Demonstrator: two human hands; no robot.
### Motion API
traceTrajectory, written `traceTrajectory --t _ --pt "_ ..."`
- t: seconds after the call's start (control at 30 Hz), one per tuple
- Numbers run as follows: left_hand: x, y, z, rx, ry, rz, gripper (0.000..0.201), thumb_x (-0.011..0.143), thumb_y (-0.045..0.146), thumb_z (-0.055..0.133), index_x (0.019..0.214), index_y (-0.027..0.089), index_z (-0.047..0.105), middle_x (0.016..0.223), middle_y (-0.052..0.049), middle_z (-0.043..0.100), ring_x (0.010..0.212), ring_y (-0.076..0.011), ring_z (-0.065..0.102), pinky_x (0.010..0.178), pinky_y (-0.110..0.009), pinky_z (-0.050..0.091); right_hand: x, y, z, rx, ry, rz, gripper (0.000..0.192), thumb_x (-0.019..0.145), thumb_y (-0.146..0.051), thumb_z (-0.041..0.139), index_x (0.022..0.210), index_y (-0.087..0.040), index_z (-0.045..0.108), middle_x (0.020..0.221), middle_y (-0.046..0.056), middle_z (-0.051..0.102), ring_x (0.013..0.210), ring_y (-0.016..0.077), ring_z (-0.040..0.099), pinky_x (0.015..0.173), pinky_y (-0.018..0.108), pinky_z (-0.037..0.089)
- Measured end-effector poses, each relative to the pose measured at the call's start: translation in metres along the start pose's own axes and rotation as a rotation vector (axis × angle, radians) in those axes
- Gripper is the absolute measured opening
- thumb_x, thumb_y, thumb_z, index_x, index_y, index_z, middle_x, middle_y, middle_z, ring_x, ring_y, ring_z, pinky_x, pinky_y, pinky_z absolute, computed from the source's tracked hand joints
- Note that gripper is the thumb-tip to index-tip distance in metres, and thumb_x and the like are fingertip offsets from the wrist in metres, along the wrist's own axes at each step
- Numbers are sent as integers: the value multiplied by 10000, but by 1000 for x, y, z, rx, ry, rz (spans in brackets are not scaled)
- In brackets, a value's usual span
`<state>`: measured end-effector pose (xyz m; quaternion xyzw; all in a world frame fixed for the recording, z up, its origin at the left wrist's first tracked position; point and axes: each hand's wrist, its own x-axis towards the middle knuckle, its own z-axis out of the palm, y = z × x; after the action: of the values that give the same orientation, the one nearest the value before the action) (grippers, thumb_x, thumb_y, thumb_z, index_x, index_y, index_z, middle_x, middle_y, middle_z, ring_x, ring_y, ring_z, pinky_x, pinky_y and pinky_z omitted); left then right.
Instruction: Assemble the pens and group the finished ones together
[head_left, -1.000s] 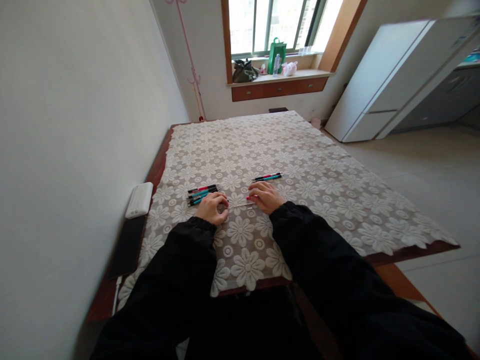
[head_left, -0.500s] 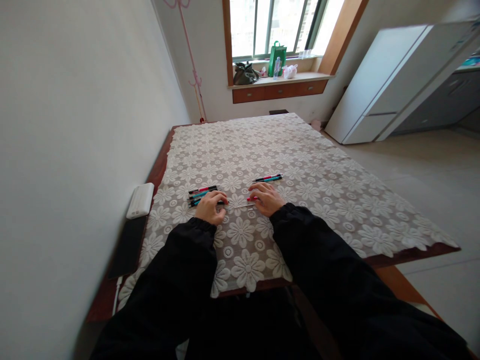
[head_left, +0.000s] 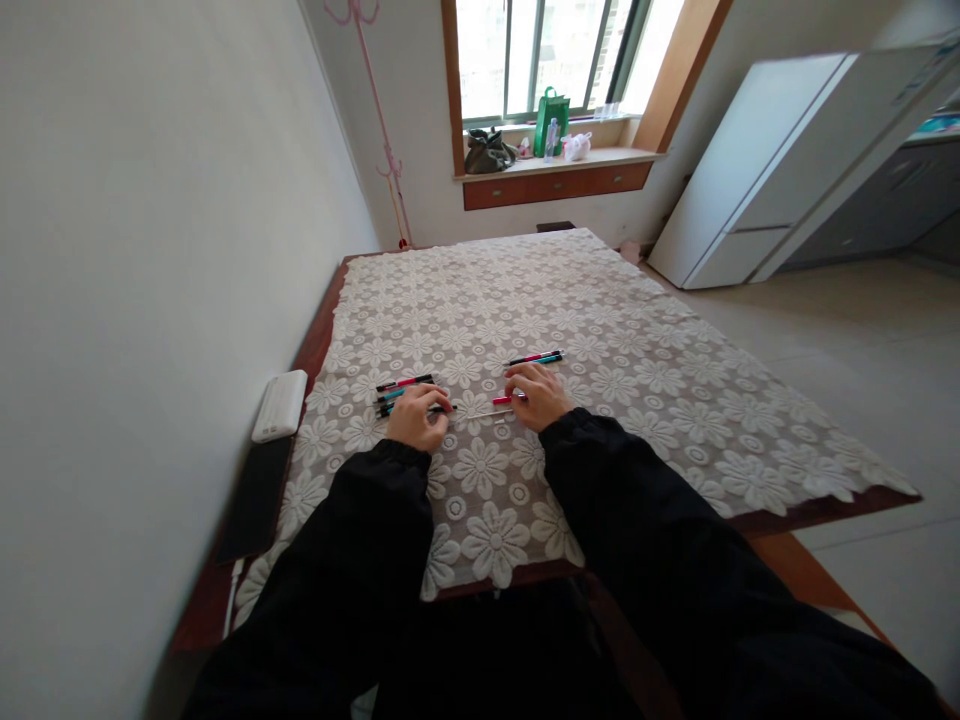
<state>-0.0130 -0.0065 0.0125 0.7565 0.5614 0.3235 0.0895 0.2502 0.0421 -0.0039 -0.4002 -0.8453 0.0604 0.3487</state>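
Pink pen part (head_left: 504, 400) grasped in right hand (head_left: 538, 397), near centre of bench (head_left: 637, 330); left hand (head_left: 418, 418) clenched on black pen (head_left: 435, 408); pen cluster (head_left: 401, 388) left; pen pair (head_left: 536, 357) farther right.

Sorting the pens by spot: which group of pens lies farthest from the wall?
The pair of pens just beyond the right hand. The bigger cluster lies by the left hand, nearer the wall.

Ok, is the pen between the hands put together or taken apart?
Apart, it seems: the left hand and right hand hold separate pieces, with a thin refill lying bare between them. Finer detail is too small.
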Motion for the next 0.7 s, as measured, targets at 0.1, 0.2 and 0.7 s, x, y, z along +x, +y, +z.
traceTrajectory --t 0.1,0.2,0.7 --pt "-2 2 0 77 -77 58 128 694 179 668 798 242 709 1134 -36 707 1120 -282 600 1013 -464 455 0 -3 0 15 -61 -62 186 767 -91 596 856 -234 675 1176 65 660 1138 277 555 1020 458 412" --pt "-3 2 1 121 -125 88 101 704 264 722 804 254 719 1174 -37 694 1160 -300 577 1026 -490 431 -1 -5 1 15 -84 -101 171 777 -103 605 859 -237 674 1177 60 661 1145 272 556 1030 458 403" --pt "-2 3 -3 136 -180 79 68 736 293 742 796 261 739 1211 -37 690 1187 -307 554 1039 -516 404 0 -4 -1 -3 -34 -30 235 724 -57 584 855 -230 672 1174 67 662 1136 284 558 1013 464 424"
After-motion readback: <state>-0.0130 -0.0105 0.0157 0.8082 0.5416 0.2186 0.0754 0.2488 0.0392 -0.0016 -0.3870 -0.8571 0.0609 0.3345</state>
